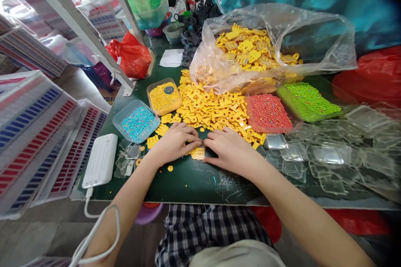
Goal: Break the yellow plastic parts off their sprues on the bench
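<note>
My left hand [173,142] and my right hand [230,150] rest side by side on the dark green table [188,179]. Between their fingertips lies a small yellow plastic piece [198,153], and both hands pinch it with fingers curled. Just beyond the hands spreads a heap of yellow plastic parts [209,108]. More yellow parts fill a large clear plastic bag [250,50] behind the heap.
Trays of small beads stand around: blue [138,123], yellow [165,96], red [269,112], green [308,100]. Clear plastic lids [328,154] lie at the right. A white power bank [100,159] with a cable sits left, beside striped sheets [34,133]. A red bag [133,56] lies behind.
</note>
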`<state>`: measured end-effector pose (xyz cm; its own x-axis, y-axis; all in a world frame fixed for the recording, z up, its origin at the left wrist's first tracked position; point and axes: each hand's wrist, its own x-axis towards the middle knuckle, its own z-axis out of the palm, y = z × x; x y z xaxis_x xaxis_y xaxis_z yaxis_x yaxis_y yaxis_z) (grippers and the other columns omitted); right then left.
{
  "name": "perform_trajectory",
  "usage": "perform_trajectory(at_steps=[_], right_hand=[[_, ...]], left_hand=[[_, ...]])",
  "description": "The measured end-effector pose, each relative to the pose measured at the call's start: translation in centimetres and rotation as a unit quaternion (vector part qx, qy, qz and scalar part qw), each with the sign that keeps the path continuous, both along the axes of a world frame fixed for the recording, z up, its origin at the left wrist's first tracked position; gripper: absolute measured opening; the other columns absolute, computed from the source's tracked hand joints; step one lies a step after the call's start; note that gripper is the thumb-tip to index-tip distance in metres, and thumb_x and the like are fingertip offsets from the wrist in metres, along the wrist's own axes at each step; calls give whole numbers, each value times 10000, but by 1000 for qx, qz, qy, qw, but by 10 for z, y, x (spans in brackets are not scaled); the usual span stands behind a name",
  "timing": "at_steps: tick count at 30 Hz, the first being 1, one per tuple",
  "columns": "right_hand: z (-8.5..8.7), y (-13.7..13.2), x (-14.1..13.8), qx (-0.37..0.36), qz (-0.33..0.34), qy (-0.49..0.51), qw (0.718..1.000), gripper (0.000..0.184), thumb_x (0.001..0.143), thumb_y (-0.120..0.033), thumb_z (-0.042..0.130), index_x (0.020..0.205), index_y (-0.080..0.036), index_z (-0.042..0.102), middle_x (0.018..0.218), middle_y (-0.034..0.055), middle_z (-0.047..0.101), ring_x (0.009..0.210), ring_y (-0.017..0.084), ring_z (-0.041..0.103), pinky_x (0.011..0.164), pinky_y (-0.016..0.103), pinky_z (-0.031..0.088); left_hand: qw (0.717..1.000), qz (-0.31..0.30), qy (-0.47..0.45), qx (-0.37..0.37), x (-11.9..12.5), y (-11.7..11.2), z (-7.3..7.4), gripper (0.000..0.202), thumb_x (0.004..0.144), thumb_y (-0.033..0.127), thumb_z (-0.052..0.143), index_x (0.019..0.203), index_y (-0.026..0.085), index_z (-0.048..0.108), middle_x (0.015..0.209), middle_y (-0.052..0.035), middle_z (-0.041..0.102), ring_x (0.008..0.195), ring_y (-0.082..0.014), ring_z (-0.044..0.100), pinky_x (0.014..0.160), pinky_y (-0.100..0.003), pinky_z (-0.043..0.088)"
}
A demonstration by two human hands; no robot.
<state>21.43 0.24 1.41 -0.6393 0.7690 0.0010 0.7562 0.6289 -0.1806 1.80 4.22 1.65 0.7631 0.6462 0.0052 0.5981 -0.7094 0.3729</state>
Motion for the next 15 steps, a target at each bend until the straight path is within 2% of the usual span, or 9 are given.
perform_trajectory(at_steps=[4, 6, 7, 9, 11, 12, 13, 15], right_hand=[[-3, 0, 0, 22, 0, 17, 1000, 300, 805, -414, 731, 968, -167, 681, 885, 57, 693, 868, 223, 621, 731, 335, 365], [-3, 0, 1, 27, -7, 22, 999, 297, 785, -437, 744, 913, -176, 684, 856, 47, 693, 857, 225, 627, 739, 330, 372], [-3, 1, 1, 29, -11, 25, 999, 301, 779, -453, 746, 881, -178, 681, 841, 45, 692, 852, 228, 629, 742, 331, 376], [-3, 1, 1, 32, -18, 31, 999, 320, 780, -484, 734, 852, -178, 675, 832, 49, 692, 853, 235, 631, 744, 335, 385], [-2, 2, 2, 34, -16, 37, 999, 309, 805, -474, 712, 887, -178, 674, 853, 57, 696, 869, 236, 633, 744, 340, 391], [-2, 3, 2, 33, -13, 39, 999, 285, 819, -449, 704, 903, -178, 674, 869, 60, 698, 879, 233, 633, 743, 339, 392], [-1, 3, 3, 30, -11, 39, 999, 255, 830, -420, 700, 913, -180, 673, 885, 60, 700, 887, 229, 634, 743, 338, 390], [2, 4, 4, 25, -8, 40, 999, 199, 854, -368, 682, 924, -183, 672, 913, 60, 704, 900, 221, 635, 746, 334, 383]], left_hand=[[997, -39, -65, 13, -4, 3, 9, 275, 963, 364, 515, 882, 221, 735, 948, -17, 714, 885, -180, 580, 826, -334, 397], [992, -28, -115, 32, -12, 14, 17, 299, 963, 389, 507, 861, 219, 732, 929, -22, 721, 867, -167, 603, 831, -317, 415], [989, 7, -136, 54, -18, 21, 21, 314, 960, 404, 503, 851, 213, 728, 921, -28, 725, 861, -167, 615, 838, -315, 422], [974, 125, -150, 110, -32, 41, 29, 350, 953, 443, 488, 852, 200, 720, 918, -42, 732, 862, -184, 630, 843, -320, 433], [955, 250, -92, 129, -42, 64, 36, 395, 952, 470, 452, 891, 190, 723, 954, -57, 736, 876, -208, 630, 823, -322, 442], [954, 279, -28, 102, -46, 75, 39, 407, 951, 475, 442, 935, 186, 728, 975, -61, 738, 870, -214, 631, 801, -315, 446], [956, 285, 45, 61, -47, 87, 41, 398, 946, 466, 447, 984, 190, 732, 1002, -56, 738, 866, -214, 632, 786, -304, 447], [954, 276, 114, 18, -44, 106, 42, 297, 874, 415, 573, 939, 194, 761, 961, -52, 750, 839, -220, 641, 762, -288, 447]])
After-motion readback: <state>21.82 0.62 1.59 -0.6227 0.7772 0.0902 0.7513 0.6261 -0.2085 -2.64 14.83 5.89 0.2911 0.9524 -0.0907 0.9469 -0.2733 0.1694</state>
